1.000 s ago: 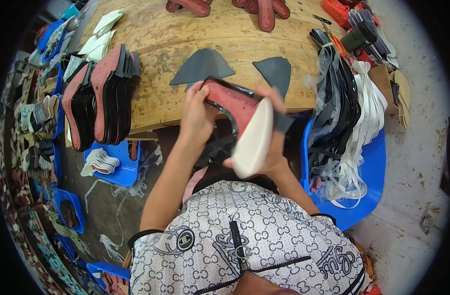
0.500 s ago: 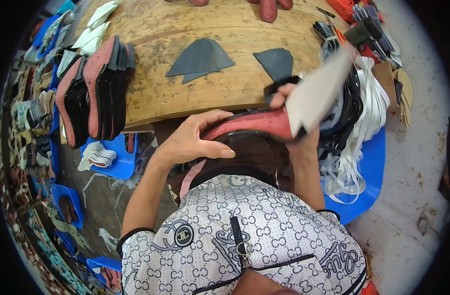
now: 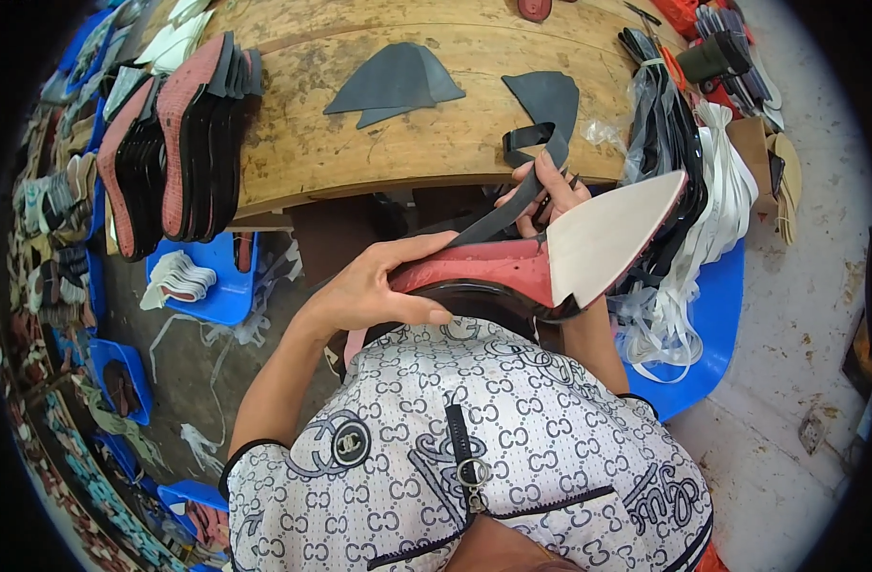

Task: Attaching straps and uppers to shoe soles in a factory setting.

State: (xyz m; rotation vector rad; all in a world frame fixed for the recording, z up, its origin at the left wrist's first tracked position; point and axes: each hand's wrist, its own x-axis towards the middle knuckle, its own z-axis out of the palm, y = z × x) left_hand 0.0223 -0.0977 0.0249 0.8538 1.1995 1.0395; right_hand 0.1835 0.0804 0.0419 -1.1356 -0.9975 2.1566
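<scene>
In front of my chest is a curved insole (image 3: pixel 479 265), with a red coated part, a glossy black edge and a pale pointed end piece (image 3: pixel 607 238) at the right. My left hand (image 3: pixel 374 284) grips its left end, thumb on the near edge and fingers over the far one. A narrow dark grey strip (image 3: pixel 498 217) runs along the far edge from my left fingers up to my right hand (image 3: pixel 555 195). There the right fingers pinch the strip, which loops over the table edge. My right forearm passes beneath the pale piece.
Several dark grey pieces (image 3: pixel 388 81) lie on the wooden table (image 3: pixel 297 124). Stacked red-and-black insoles (image 3: pixel 183 143) stand at its left edge. White straps (image 3: pixel 717 200) hang over a blue bin (image 3: pixel 717 353) at right. Another blue bin (image 3: pixel 221 300) sits lower left.
The pale end, blurred and raised before, has swung down to the right and is now sharp. My right hand now shows beyond the insole, with the grey strip stretched between both hands.
</scene>
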